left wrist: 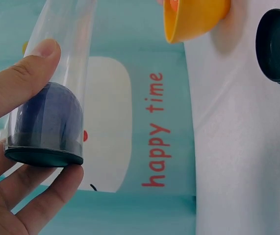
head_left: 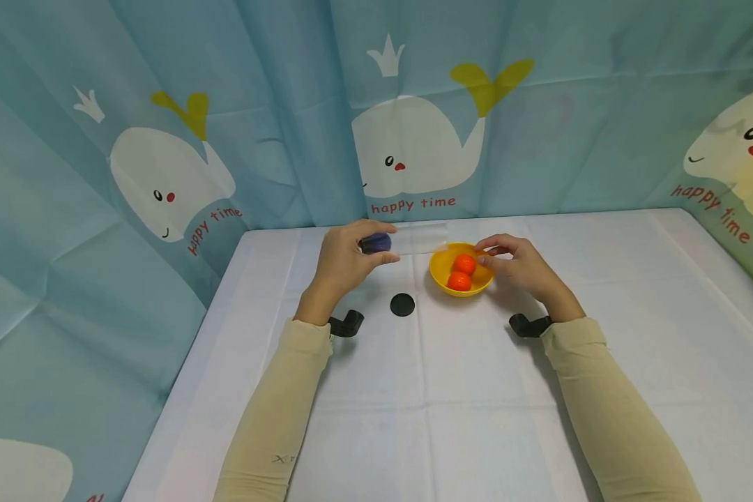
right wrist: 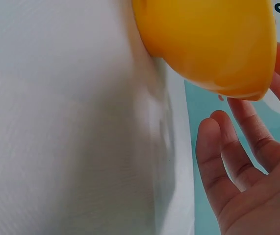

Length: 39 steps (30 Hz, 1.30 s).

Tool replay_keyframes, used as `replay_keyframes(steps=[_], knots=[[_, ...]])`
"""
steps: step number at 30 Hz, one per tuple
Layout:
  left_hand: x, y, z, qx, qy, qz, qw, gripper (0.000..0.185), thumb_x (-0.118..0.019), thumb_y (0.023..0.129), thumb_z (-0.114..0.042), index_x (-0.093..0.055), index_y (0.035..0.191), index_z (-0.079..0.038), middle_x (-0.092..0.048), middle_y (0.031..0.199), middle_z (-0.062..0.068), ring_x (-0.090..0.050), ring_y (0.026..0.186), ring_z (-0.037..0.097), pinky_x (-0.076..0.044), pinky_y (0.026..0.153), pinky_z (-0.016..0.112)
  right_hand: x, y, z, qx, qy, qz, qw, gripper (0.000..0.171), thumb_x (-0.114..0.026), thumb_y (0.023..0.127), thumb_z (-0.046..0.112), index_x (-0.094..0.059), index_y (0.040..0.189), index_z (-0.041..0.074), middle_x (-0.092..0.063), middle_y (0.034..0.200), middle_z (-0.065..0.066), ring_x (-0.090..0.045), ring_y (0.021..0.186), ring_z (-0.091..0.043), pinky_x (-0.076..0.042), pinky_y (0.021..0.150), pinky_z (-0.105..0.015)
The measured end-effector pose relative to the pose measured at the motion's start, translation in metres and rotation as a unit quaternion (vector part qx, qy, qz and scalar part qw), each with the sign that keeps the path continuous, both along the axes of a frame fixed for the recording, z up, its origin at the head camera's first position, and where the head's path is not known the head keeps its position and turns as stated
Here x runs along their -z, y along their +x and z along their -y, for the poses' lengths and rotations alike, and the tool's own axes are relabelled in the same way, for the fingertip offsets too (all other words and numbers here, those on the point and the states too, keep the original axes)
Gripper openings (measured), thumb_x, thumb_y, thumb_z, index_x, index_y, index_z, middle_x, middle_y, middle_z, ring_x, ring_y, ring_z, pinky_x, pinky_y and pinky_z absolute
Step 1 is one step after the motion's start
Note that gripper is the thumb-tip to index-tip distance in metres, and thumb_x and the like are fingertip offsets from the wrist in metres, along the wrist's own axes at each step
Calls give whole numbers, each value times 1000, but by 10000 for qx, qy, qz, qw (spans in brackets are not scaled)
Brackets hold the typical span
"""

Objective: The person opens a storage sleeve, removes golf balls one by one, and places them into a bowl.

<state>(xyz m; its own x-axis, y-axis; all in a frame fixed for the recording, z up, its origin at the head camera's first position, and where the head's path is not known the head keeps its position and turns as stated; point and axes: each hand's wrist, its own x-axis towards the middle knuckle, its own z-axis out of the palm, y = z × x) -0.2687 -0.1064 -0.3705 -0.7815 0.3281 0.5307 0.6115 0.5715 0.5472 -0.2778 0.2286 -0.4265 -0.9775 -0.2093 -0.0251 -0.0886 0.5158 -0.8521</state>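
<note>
In the head view my left hand [head_left: 345, 258] grips a clear tube [head_left: 420, 238] lying sideways over the table's back. A dark blue, round-topped object [left wrist: 49, 117] sits inside the tube, against its black end cap [left wrist: 44, 157]. The left wrist view shows the thumb along the tube's side and fingers behind and under the capped end. My right hand [head_left: 516, 263] is at the right rim of a yellow bowl [head_left: 439, 275], thumb and forefinger tips just over the edge. Its other fingers are loosely extended. Two orange balls [head_left: 459, 281] lie in the bowl; the rim partly hides the right fingertips.
On the white table [head_left: 383, 432] a loose black round lid [head_left: 402, 305] lies in front of the hands, left of the bowl. A blue curtain [head_left: 288, 139] printed with whales hangs right behind the table's back edge and along its sides.
</note>
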Motion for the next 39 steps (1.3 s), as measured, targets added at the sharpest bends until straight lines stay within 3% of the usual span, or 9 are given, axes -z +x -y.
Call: replay_keyframes(steps=[13, 20, 30, 35, 39], knots=[[-1, 1, -1, -8, -71, 40, 10000, 42, -92, 75, -26, -79, 113, -17, -77, 115, 1, -69, 96, 19, -58, 81, 34, -9, 2, -3, 224, -25, -63, 9997, 35, -62, 102, 26, -63, 132, 9, -58, 138, -16, -47, 130, -35, -43, 93, -40], [-4, 4, -2, 96, -273, -211, 9994, 43, -92, 74, -26, -79, 114, -17, -77, 117, 2, -71, 106, 19, -58, 91, 35, -16, 2, 3, -100, -25, -446, 9990, 35, -61, 103, 21, -61, 133, 3, -55, 143, -16, -45, 133, -36, -40, 111, -50], [-8, 7, -4, 153, -332, -193, 9991, 44, -92, 74, -25, -79, 114, -17, -77, 118, 3, -71, 106, 20, -58, 91, 36, -28, 9, 18, -291, -32, -987, 9947, 30, -61, 103, 22, -64, 128, 5, -63, 133, -12, -54, 123, -27, -45, 103, -40], [-9, 7, -4, 117, -407, -98, 9991, 44, -92, 75, -26, -78, 116, -17, -77, 119, 3, -70, 99, 20, -57, 82, 35, -30, 10, 24, -346, -80, -975, 9946, 29, -61, 103, 22, -66, 126, 5, -66, 129, -10, -58, 116, -23, -47, 99, -38], [-9, 8, -4, 89, -395, -61, 9992, 45, -92, 74, -25, -78, 116, -17, -76, 120, 3, -70, 100, 21, -57, 81, 40, -30, 11, 29, -475, -111, -937, 9944, 30, -62, 103, 21, -66, 129, 7, -68, 126, -8, -59, 111, -21, -49, 94, -30]])
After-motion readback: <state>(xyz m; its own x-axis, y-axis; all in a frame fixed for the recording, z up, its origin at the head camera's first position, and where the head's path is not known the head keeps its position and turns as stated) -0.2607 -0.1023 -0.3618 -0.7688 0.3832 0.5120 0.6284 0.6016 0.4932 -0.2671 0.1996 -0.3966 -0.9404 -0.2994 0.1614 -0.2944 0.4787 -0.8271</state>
